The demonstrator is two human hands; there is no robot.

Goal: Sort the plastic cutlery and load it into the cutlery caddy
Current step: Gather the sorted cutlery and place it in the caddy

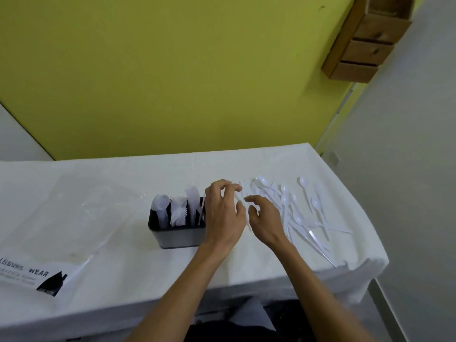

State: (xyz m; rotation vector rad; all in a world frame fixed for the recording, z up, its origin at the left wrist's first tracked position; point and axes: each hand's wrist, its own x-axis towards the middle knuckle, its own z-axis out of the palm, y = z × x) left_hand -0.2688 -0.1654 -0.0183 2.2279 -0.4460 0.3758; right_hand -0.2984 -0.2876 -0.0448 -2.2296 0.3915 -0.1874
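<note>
On the white bench (123, 243), the caddy (176, 236) stands just left of both hands, loose cutlery (299, 215) fanned to their right, handles mostly toward the person. Left hand (223, 215) and right hand (265, 222) curl over white pieces between them; whether either grip holds one, I cannot tell.

1. Both forearms are bare right up to the near edge of view; no sleeves, cuffs or gloves show.
2. The left hand (223, 213) and right hand (265, 222) carry no rings, and the wrists no watch or bands.
3. Dark clothing (246, 329) shows low between the arms; its kind is unclear.
</note>
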